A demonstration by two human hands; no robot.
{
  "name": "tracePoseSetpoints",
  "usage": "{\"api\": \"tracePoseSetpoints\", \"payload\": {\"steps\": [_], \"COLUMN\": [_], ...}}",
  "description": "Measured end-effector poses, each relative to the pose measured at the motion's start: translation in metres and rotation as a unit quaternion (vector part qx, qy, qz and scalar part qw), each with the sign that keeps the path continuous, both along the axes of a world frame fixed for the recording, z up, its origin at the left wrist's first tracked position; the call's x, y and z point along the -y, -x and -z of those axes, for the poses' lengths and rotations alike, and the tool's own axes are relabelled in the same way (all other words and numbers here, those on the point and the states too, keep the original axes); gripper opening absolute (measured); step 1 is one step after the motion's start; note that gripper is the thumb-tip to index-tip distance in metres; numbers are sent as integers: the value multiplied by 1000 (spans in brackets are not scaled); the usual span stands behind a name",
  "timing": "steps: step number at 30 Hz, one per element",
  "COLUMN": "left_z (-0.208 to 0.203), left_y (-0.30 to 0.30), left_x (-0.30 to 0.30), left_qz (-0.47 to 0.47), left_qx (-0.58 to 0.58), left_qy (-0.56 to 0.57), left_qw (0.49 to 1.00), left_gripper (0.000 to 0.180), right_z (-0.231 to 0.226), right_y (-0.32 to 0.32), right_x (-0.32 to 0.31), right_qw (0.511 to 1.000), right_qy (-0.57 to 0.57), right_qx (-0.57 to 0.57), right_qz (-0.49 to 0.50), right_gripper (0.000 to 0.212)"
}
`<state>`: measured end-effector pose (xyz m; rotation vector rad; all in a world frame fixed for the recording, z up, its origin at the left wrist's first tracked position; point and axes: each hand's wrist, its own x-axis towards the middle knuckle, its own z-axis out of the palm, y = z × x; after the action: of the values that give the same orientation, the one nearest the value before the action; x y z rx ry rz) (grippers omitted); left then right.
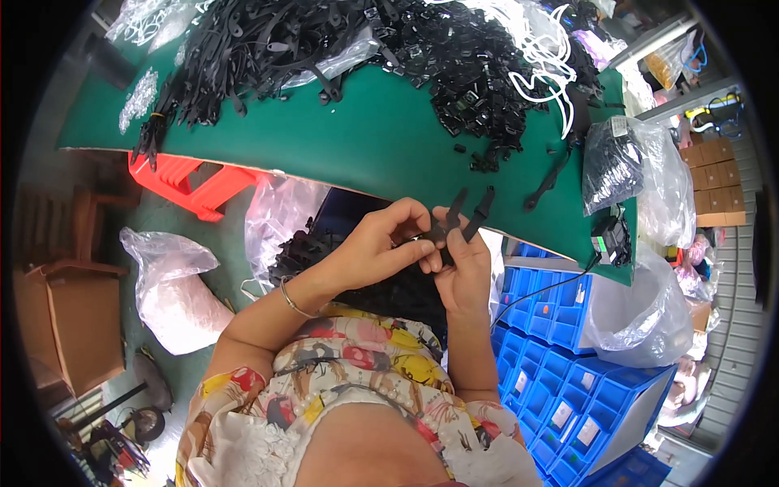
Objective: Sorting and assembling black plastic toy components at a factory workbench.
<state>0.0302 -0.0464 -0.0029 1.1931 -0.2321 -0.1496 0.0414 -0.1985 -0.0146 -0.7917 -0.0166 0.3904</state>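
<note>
Close to the front edge of the green table (365, 150), my two hands meet over a black strap (480, 213). Its two ends stick up past the fingers of my right hand (466, 272), whose thumb presses on it. My left hand (381, 243) is closed, thumb and forefinger pinching at the near part of the strap, where a small shiny spot shows. My fingers cover most of that part, so its shape cannot be made out. Another black strap (547, 183) lies alone on the table to the right.
A heap of black straps (243, 49) and a pile of small black buckles (475, 101) cover the table's far side, with white cords (545, 57) beyond. Bagged black parts (613, 166) sit at right. Blue bins (560, 381), a red plastic stool (191, 191) and a cardboard box (85, 325) stand below.
</note>
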Motion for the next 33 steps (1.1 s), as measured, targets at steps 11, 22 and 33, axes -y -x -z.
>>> {"api": "tracePoseSetpoints", "payload": {"steps": [11,22,33], "left_z": [3,8,2], "left_y": [16,17,18], "left_x": [-15,-19,-14], "left_qz": [-40,-10,-32], "left_qx": [36,-172,-170], "left_qy": [-151,150,168], "left_qw": [987,974,971], "left_gripper": [19,37,31], "right_z": [0,2,1], "right_y": [10,17,16], "right_x": [-10,-3,4], "right_qw": [992,962,938], "right_qy": [103,234,296], "right_qx": [58,139,179], "right_qz": [-33,-23,-22], "right_gripper": [33,32,28]}}
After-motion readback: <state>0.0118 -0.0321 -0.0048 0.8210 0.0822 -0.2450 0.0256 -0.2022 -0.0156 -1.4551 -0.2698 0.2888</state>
